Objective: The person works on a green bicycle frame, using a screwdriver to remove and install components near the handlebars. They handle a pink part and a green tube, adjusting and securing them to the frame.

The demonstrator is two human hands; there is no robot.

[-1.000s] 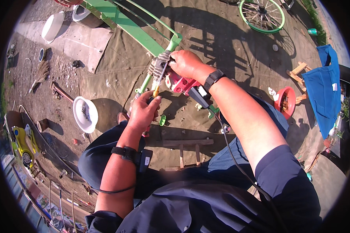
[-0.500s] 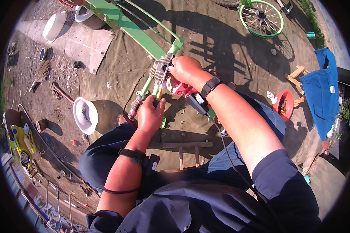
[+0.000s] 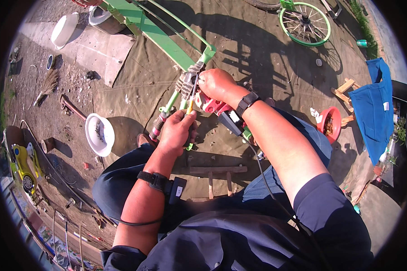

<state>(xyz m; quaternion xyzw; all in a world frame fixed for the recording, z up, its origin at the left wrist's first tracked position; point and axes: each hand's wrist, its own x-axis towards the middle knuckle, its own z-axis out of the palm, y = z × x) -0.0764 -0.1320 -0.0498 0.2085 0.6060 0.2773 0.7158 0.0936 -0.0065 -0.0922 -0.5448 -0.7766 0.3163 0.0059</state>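
Work is seeming unfinished: left hand (image 3: 176, 131) is firmly gripping screwdriver (image 3: 191, 105) at grey joint (image 3: 184, 86) of green frame (image 3: 165, 41), right hand (image 3: 218, 85) is curling there, hold unclear, and wheel (image 3: 305, 20) is lying apart.

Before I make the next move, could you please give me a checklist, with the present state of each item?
1. Left hand, its grip on the yellow-handled tool: ok, closed on it.
2. Tool pointed towards the grey ribbed part: ok.
3. Tool tip seated: cannot tell, too small to make out.
4. Right hand, what it holds: cannot tell, the hand hides it.
5. Black cable away from the tool: ok.
6. White basin apart from both hands: ok.
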